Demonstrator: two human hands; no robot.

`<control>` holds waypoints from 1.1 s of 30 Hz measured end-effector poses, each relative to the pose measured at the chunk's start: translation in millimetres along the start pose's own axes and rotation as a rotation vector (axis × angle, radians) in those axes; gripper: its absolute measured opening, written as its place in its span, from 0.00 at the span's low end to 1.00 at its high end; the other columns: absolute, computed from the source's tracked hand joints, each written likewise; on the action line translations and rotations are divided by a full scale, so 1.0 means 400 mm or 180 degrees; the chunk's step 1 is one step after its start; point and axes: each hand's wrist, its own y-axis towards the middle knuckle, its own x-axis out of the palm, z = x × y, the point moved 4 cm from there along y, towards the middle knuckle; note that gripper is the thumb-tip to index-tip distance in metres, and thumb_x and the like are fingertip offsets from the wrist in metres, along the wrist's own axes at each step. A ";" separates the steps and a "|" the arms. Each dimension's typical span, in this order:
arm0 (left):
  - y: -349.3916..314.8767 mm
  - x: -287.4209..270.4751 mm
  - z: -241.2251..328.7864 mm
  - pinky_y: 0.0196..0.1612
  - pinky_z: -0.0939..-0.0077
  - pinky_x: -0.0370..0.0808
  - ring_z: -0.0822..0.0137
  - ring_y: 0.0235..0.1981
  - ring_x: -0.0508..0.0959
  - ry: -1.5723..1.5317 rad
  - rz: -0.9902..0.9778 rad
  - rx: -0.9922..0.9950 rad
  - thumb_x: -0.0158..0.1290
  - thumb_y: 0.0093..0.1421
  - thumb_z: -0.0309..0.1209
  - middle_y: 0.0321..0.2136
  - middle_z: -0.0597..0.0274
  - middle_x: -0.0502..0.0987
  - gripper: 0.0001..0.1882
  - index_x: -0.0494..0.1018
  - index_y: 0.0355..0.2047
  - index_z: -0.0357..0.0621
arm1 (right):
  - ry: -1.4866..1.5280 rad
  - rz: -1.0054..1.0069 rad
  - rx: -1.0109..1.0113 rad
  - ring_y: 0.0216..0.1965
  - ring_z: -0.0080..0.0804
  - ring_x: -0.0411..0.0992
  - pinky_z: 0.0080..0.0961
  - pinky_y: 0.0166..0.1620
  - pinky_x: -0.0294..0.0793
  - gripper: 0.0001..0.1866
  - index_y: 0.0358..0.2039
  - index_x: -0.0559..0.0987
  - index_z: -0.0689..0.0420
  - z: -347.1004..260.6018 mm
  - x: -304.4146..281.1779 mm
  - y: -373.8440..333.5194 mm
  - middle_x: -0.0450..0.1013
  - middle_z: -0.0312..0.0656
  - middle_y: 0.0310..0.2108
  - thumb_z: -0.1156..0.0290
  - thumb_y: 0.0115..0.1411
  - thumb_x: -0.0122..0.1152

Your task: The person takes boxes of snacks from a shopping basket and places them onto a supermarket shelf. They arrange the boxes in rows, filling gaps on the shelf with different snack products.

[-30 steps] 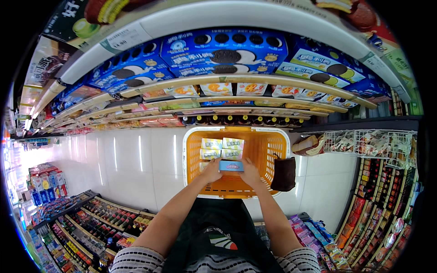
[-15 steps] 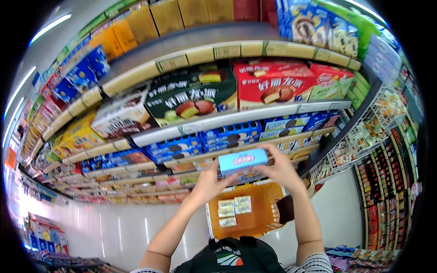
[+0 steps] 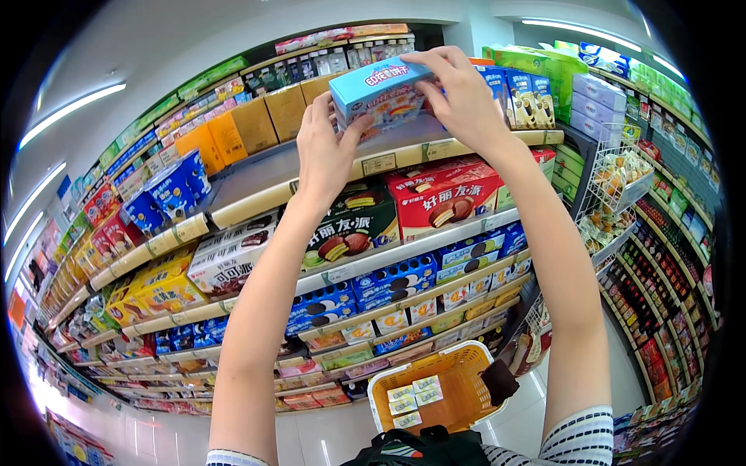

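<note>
a: what's that box like?
b: the light blue box (image 3: 377,84) is oblong. its top is sky blue with bold, pale-edged lettering; the front is busier, a coloured picture with patches of red and orange.
a: any dents?
b: too small to tell. the edges i can see look straight.
a: where is it?
b: up at the shelf (image 3: 256,177), just in front of the tan boxes (image 3: 286,113), left end tilted lower. i can't tell if it touches the shelf.
a: and the hands?
b: both are clamped on it: the left hand (image 3: 323,146) at the left end, thumb on the front, the right hand (image 3: 464,97) with fingers over the right end of the top.
</note>
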 end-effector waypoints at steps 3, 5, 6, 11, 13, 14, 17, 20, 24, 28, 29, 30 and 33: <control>0.044 0.064 -0.087 0.43 0.64 0.73 0.50 0.41 0.76 -0.0096 -0.0009 0.0025 0.60 0.54 0.35 0.40 0.42 0.73 0.26 0.65 0.47 0.33 | -0.0113 0.0017 0.0176 0.44 0.48 0.71 0.34 0.47 0.72 0.17 0.46 0.74 0.56 0.061 0.064 0.015 0.68 0.48 0.44 0.80 0.55 0.51; 0.055 0.103 -0.119 0.42 0.65 0.73 0.51 0.39 0.77 -0.0151 -0.0223 -0.0210 0.60 0.54 0.36 0.38 0.41 0.74 0.26 0.65 0.46 0.31 | -0.0086 -0.0209 0.0367 0.45 0.50 0.69 0.35 0.48 0.70 0.19 0.45 0.75 0.55 0.100 0.090 0.009 0.68 0.50 0.43 0.83 0.54 0.47; 0.059 0.115 -0.130 0.42 0.65 0.74 0.51 0.39 0.77 -0.0050 -0.0363 -0.0335 0.60 0.54 0.36 0.37 0.42 0.75 0.26 0.66 0.46 0.31 | -0.0084 -0.0260 0.0363 0.46 0.50 0.69 0.36 0.49 0.70 0.19 0.45 0.75 0.58 0.116 0.098 0.005 0.69 0.50 0.44 0.85 0.52 0.47; 0.073 0.174 -0.167 0.41 0.66 0.75 0.54 0.35 0.80 -0.0136 -0.0718 -0.0730 0.56 0.57 0.40 0.35 0.43 0.78 0.26 0.67 0.48 0.30 | -0.0468 -0.0731 0.0574 0.50 0.47 0.68 0.36 0.55 0.66 0.23 0.47 0.74 0.61 0.159 0.117 -0.003 0.71 0.49 0.46 0.85 0.48 0.48; 0.085 0.205 -0.172 0.32 0.73 0.80 0.66 0.33 0.80 -0.0061 -0.0897 -0.0779 0.53 0.61 0.41 0.36 0.50 0.79 0.26 0.67 0.52 0.31 | -0.0622 -0.0811 0.0595 0.51 0.45 0.67 0.36 0.56 0.65 0.24 0.47 0.74 0.60 0.174 0.112 -0.003 0.71 0.48 0.46 0.85 0.48 0.49; 0.085 0.222 -0.167 0.32 0.73 0.80 0.66 0.33 0.80 -0.0099 -0.0968 -0.0855 0.52 0.61 0.41 0.36 0.50 0.79 0.25 0.68 0.51 0.31 | -0.0679 -0.0905 0.0634 0.52 0.45 0.67 0.36 0.55 0.66 0.25 0.49 0.73 0.59 0.186 0.112 -0.003 0.71 0.48 0.47 0.84 0.48 0.51; 0.084 0.260 -0.175 0.30 0.70 0.79 0.61 0.32 0.81 0.0108 -0.0957 -0.0626 0.49 0.63 0.39 0.30 0.46 0.79 0.20 0.72 0.44 0.30 | -0.0813 -0.0961 0.0697 0.53 0.45 0.67 0.36 0.56 0.66 0.26 0.51 0.71 0.58 0.209 0.119 -0.009 0.70 0.47 0.49 0.83 0.48 0.53; 0.073 0.276 -0.147 0.40 0.51 0.72 0.41 0.36 0.77 0.0601 -0.0990 -0.0210 0.45 0.63 0.34 0.29 0.36 0.76 0.16 0.73 0.31 0.29 | -0.0831 -0.1044 0.0806 0.55 0.44 0.65 0.36 0.57 0.65 0.28 0.53 0.69 0.58 0.233 0.123 -0.014 0.69 0.47 0.51 0.83 0.48 0.54; 0.047 0.312 -0.165 0.43 0.51 0.72 0.37 0.36 0.76 0.0953 -0.1168 -0.0213 0.45 0.62 0.32 0.29 0.34 0.76 0.16 0.74 0.30 0.27 | -0.0888 -0.1056 0.0792 0.56 0.45 0.64 0.37 0.58 0.64 0.30 0.54 0.67 0.59 0.244 0.132 -0.023 0.66 0.49 0.54 0.84 0.48 0.55; 0.041 0.292 -0.152 0.42 0.51 0.72 0.38 0.36 0.75 0.0959 -0.1251 -0.0193 0.45 0.62 0.31 0.30 0.33 0.75 0.15 0.73 0.32 0.28 | -0.0905 -0.1005 0.0752 0.57 0.46 0.63 0.37 0.59 0.63 0.31 0.56 0.65 0.59 0.235 0.129 -0.021 0.65 0.50 0.55 0.84 0.48 0.55; 0.034 0.287 -0.144 0.42 0.52 0.72 0.38 0.36 0.75 0.0945 -0.1235 -0.0216 0.45 0.62 0.31 0.30 0.33 0.75 0.15 0.73 0.34 0.28 | -0.0901 -0.0996 0.0751 0.57 0.46 0.63 0.37 0.59 0.63 0.31 0.56 0.65 0.59 0.235 0.128 -0.027 0.65 0.50 0.55 0.84 0.48 0.55; 0.029 0.280 -0.136 0.42 0.52 0.71 0.39 0.37 0.75 0.0934 -0.1218 -0.0237 0.45 0.61 0.31 0.30 0.32 0.74 0.15 0.73 0.36 0.28 | -0.0936 -0.0899 0.0726 0.58 0.47 0.62 0.37 0.59 0.62 0.32 0.56 0.65 0.60 0.241 0.133 -0.033 0.64 0.51 0.55 0.84 0.48 0.54; 0.014 0.253 -0.098 0.43 0.54 0.72 0.40 0.38 0.75 0.0816 -0.1015 -0.0157 0.45 0.61 0.31 0.32 0.32 0.75 0.17 0.71 0.43 0.26 | -0.0809 -0.0693 0.0577 0.58 0.48 0.61 0.37 0.60 0.61 0.32 0.56 0.65 0.60 0.236 0.132 -0.048 0.64 0.53 0.56 0.85 0.47 0.54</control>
